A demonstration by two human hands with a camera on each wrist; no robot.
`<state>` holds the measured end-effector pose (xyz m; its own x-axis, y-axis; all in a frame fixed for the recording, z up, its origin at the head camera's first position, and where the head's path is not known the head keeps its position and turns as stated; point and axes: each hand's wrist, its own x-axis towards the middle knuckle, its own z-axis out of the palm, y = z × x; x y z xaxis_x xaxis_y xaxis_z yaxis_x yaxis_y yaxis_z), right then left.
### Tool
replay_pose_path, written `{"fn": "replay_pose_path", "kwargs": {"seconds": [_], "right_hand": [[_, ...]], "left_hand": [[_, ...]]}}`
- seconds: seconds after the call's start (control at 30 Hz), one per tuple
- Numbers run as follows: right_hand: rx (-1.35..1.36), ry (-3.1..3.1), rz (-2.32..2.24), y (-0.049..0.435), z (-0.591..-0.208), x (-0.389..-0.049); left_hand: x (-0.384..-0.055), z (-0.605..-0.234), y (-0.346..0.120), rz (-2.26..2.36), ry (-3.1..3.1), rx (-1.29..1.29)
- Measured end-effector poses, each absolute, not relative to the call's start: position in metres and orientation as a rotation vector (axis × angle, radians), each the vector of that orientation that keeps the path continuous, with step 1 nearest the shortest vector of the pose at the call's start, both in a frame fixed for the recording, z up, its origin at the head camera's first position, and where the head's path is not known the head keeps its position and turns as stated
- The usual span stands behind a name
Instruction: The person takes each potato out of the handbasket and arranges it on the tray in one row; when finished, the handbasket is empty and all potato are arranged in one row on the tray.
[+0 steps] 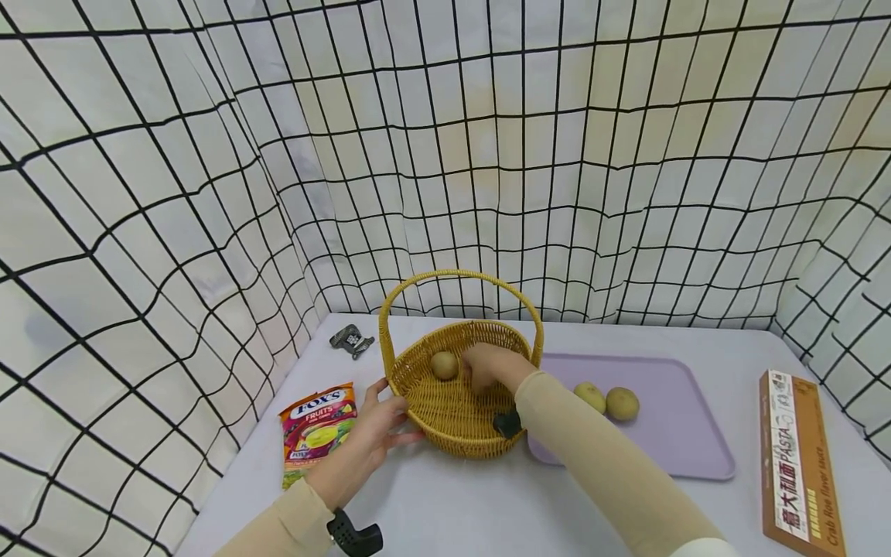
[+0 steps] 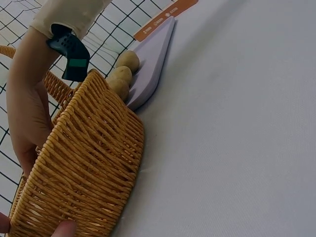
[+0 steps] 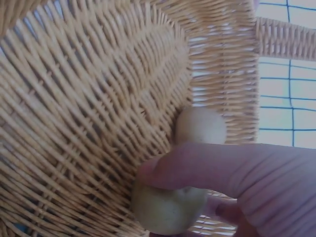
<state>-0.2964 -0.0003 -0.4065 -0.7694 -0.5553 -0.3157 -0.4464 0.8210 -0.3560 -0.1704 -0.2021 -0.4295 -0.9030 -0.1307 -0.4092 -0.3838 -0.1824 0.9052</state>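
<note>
At the left of the tabletop [image 1: 431,503], a small dark packet [image 1: 351,340] lies near the far edge, and a Fox's candy bag [image 1: 319,429] lies nearer, just beside the left hand [image 1: 376,425]. That hand holds the near-left side of the wicker basket [image 1: 455,445], its fingers about the rim and outer wall. Inside, a round tan piece [image 1: 444,365], perhaps a potato or a pear, sits toward the far wall. Just right of it, the right hand [image 1: 490,367] reaches down below the level of the arched handle [image 1: 459,273], its fingers grasping a second round piece [image 3: 168,210], thumb on top. Both pieces are roundish, with no clear long axis; the loose one lies to the left of the right fingers, with little gap, and the right hand is the nearer. The widest room within the basket runs from the pieces toward the near wall; whether the held piece bears on the wicker is hard to tell. The right forearm crosses the near-right rim and hides part of the lilac tray [image 1: 675,433], where more tan pieces [image 1: 622,404] rest near its left end. A pasta box [image 1: 800,464] lies well apart at far right.
</note>
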Motion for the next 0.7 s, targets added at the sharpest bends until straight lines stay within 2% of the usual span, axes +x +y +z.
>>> {"fn": "replay_pose_path", "kwargs": {"seconds": [0.7], "right_hand": [[-0.903,2.548,-0.215,0.019,-0.362,-0.253]], "left_hand": [[-0.171,-0.426,-0.2,2.194,1.893,-0.62]]}}
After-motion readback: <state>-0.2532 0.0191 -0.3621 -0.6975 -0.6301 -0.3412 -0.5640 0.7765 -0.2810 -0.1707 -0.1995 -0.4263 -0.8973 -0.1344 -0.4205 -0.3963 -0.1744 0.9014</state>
